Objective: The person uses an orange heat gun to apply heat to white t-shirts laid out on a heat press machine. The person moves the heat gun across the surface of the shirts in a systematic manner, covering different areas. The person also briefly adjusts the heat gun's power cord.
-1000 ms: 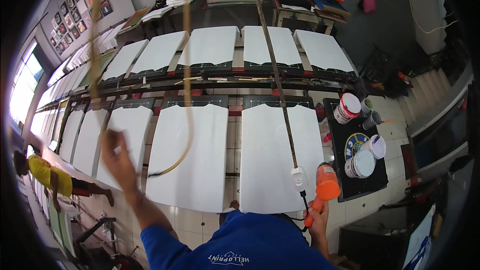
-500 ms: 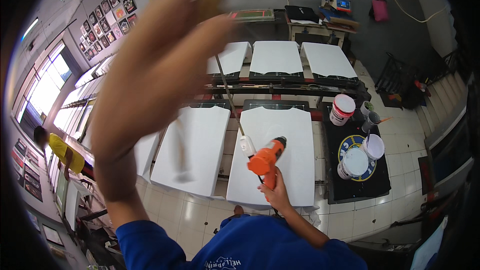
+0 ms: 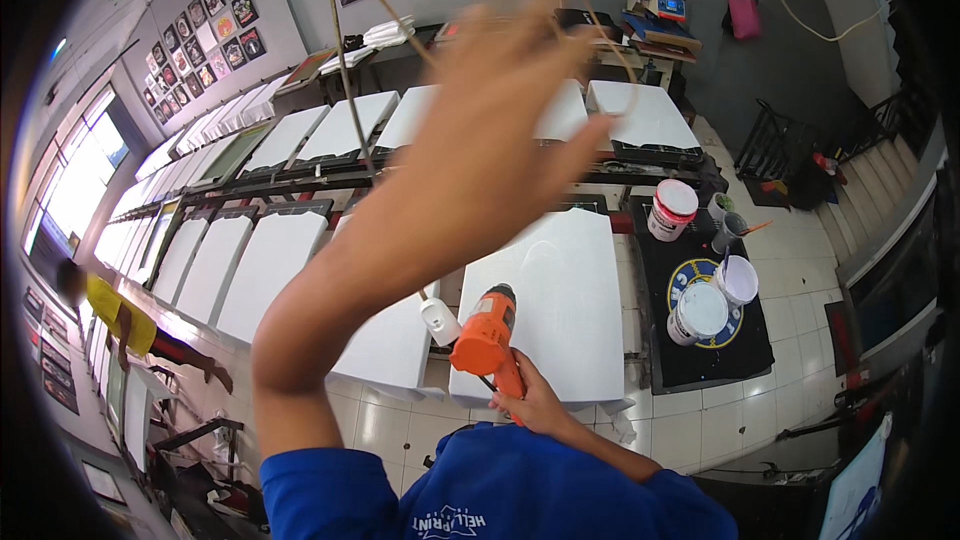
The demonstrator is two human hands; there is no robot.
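Far walls (image 3: 775,80) looming, right fingers (image 3: 512,404) are gripping the likely light, rigid heat gun (image 3: 482,337) by its handle (image 3: 509,376); left fingers (image 3: 515,40) hanging wide.

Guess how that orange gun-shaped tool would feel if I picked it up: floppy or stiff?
The orange gun-shaped tool is probably stiff: its casing looks hard. It might feel top-heavy, its body thicker than its handle.

Blue short-sleeved shirt (image 3: 540,475) at 6 o'clock, white print (image 3: 450,522); left sleeve (image 3: 325,485) at 7, right sleeve (image 3: 690,502) at 5. Left hand (image 3: 500,115), right hand (image 3: 538,404) bare.
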